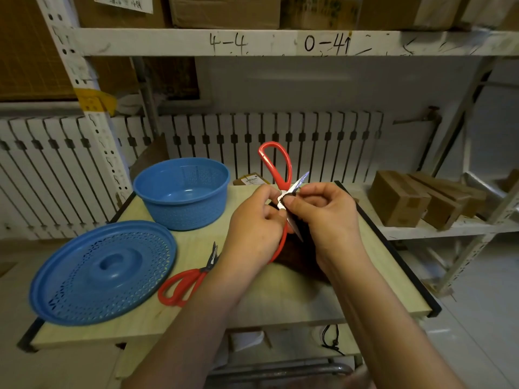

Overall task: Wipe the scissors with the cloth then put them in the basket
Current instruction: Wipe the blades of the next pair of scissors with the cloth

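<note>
Left hand (254, 220) gripped the red scissors (276, 164) above the surface (280, 290); right hand (328, 217) fingers pinched dark cloth (302, 254) on the blade.

Two bare forearms reach in from the lower edge, with no sleeves, watch or bracelet on them. The left hand (254, 223) and right hand (327, 217) wear no gloves or rings.
</note>
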{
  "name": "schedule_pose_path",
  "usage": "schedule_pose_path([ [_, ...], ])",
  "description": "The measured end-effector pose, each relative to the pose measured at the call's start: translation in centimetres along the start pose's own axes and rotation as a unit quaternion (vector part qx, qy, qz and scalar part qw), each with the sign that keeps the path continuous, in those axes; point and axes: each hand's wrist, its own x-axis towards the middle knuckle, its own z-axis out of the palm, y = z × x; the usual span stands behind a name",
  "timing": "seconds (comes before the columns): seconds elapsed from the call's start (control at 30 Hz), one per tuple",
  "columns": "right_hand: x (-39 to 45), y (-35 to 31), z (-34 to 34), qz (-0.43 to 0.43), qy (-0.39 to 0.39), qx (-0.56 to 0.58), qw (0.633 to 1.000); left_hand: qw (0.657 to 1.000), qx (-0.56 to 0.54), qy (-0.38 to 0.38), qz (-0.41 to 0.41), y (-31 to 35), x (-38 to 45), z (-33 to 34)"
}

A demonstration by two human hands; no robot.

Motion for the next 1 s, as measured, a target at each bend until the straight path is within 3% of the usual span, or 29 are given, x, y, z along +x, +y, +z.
schedule_pose_path([
  [0.43, 0.5, -0.2, -0.7, 0.026, -0.037, 0.035, 0.998, 0.994, -0.084, -0.039, -0.054, -0.1, 0.6, -0.7],
  [0.77, 0.5, 0.1, 0.4, 0.029, -0.022, 0.076, 0.996, 0.993, 0.107, 0.043, 0.039, -0.5, 0.1, 0.6],
  [1.0, 0.4, -0.3, -0.3, 0.020, -0.042, 0.049, 0.998, 0.997, -0.063, -0.029, -0.043, 0.4, 0.3, -0.4],
])
